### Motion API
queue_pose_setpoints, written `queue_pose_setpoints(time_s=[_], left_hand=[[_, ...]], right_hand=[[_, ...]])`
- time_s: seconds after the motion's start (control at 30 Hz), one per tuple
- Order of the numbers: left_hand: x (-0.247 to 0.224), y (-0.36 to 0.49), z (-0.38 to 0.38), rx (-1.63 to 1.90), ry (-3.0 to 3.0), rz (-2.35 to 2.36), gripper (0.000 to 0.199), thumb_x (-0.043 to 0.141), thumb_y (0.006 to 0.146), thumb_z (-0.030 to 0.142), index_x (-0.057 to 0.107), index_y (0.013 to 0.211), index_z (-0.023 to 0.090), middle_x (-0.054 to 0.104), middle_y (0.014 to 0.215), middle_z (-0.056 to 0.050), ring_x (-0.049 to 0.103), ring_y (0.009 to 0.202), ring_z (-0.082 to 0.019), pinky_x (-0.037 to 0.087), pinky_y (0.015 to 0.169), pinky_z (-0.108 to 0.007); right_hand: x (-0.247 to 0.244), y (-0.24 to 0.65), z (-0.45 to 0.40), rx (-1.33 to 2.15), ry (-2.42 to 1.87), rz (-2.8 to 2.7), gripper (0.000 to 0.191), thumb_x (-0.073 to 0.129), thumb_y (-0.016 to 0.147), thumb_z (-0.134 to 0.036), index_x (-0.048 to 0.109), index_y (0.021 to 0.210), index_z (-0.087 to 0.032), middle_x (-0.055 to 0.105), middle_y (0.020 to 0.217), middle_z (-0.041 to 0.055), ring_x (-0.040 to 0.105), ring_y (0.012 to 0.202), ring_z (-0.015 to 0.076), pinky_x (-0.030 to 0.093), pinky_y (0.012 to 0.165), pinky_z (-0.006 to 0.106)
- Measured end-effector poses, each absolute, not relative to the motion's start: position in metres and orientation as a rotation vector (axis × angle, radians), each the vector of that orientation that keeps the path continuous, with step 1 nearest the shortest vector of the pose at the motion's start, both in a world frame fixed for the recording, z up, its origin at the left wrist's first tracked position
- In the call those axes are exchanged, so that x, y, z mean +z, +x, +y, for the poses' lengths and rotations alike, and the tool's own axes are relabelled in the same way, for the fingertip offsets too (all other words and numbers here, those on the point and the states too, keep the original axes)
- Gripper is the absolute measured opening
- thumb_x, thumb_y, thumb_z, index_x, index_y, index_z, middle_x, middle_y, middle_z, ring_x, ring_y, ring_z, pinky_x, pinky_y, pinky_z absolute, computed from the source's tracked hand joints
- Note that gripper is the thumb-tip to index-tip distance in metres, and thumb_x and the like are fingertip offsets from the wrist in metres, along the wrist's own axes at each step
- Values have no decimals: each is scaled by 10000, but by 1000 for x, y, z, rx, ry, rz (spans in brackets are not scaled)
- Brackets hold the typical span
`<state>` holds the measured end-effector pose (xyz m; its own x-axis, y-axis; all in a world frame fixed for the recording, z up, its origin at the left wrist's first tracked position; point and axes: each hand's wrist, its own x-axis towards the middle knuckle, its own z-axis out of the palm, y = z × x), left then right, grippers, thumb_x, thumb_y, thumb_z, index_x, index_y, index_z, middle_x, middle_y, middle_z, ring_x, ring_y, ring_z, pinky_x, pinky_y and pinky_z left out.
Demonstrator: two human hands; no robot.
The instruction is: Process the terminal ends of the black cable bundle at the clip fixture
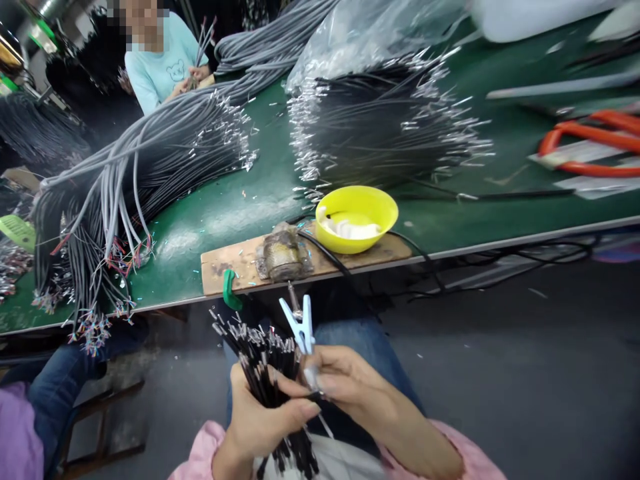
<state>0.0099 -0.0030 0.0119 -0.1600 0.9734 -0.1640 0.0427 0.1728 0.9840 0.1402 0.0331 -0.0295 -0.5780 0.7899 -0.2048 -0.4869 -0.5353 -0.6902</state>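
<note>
My left hand (263, 417) is closed around a bundle of black cables (260, 373) with bare, silvery ends pointing up and away from me. My right hand (345, 383) is closed, fingers pinched about the lower end of a light-blue clothespin (303, 327). Slight blur covers these fingertips, and a thin pale strand shows just below them. Both hands meet over my lap, left thumb reaching toward the right fingers. Beyond the clothespin's spread upper arms, a metal shaft points toward me from a small motor (284, 253) on a wooden board (220, 267).
A yellow bowl (357, 220) with white pieces stands on the board, beside a green clamp (231, 290). Black cable piles (375, 127) and grey cables (135, 147) cover the green table (225, 213). Orange-handled scissors (590, 147) lie right. A co-worker (165, 67) sits opposite, holding cables.
</note>
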Motion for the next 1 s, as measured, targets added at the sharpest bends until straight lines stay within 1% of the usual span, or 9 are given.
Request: queue_pose_setpoints(time_s=[0.1, 0.17, 0.23, 0.3, 0.47, 0.67, 0.83, 0.9, 1.0], left_hand=[[6, 12, -5, 1225, 1008, 1521, 267, 798, 511, 416, 680, 477, 179, 656, 481, -47, 614, 487, -201, 538, 538, -323], [3, 13, -6, 1275, 989, 1550, 225, 793, 512, 374, 685, 480, 180, 673, 492, -50, 624, 490, -214, 546, 552, -338], [2, 14, -5, 1296, 985, 1568, 179, 782, 520, 332, 690, 485, 182, 682, 496, -48, 629, 490, -221, 551, 558, -344], [2, 14, -2, 1313, 979, 1593, 144, 773, 525, 302, 698, 495, 183, 691, 506, -48, 638, 501, -228, 556, 566, -345], [3, 16, 5, 1314, 967, 1643, 113, 759, 538, 276, 706, 504, 182, 699, 509, -50, 648, 506, -234, 558, 553, -339], [0, 19, 4, 1287, 983, 1643, 117, 760, 528, 271, 698, 475, 188, 690, 488, -43, 636, 484, -231, 554, 540, -338], [1, 18, 4, 1266, 1001, 1637, 143, 772, 545, 299, 701, 502, 183, 696, 505, -52, 639, 497, -229, 554, 545, -338], [3, 17, 4, 1258, 1015, 1635, 161, 775, 558, 329, 704, 519, 190, 700, 519, -56, 644, 510, -229, 557, 552, -341], [5, 16, 4, 1232, 1052, 1630, 176, 771, 584, 361, 702, 540, 205, 703, 536, -61, 648, 520, -229, 558, 547, -341]], right_hand=[[-26, 138, 50, 2015, -736, -748, 323, 748, 626, -478, 678, 659, -165, 608, 591, 0, 533, 575, 144, 418, 571, 253], [-22, 134, 62, 1883, -796, -735, 358, 698, 665, -529, 673, 646, -173, 615, 576, 5, 535, 566, 153, 424, 559, 265], [-16, 128, 72, 1843, -795, -723, 431, 658, 661, -606, 682, 651, -176, 629, 574, 16, 536, 549, 158, 425, 530, 269], [-10, 122, 77, 1880, -745, -687, 462, 675, 615, -634, 703, 689, -179, 653, 596, 26, 544, 535, 154, 427, 502, 261], [-1, 116, 79, 1923, -679, -576, 392, 753, 568, -560, 721, 682, -186, 654, 577, 22, 541, 486, 144, 431, 456, 250], [-3, 117, 77, 1957, -686, -506, 388, 753, 563, -559, 727, 665, -186, 679, 614, 33, 583, 527, 160, 469, 493, 259], [-10, 117, 73, 1983, -752, -365, 389, 798, 498, -538, 725, 675, -200, 694, 631, 12, 602, 552, 152, 488, 529, 250], [-16, 117, 71, 2001, -770, -333, 404, 787, 515, -548, 716, 692, -192, 696, 632, 11, 599, 538, 149, 485, 521, 255], [-24, 115, 69, 2008, -743, -360, 423, 725, 589, -591, 702, 702, -184, 681, 604, 17, 578, 499, 145, 465, 494, 263]])
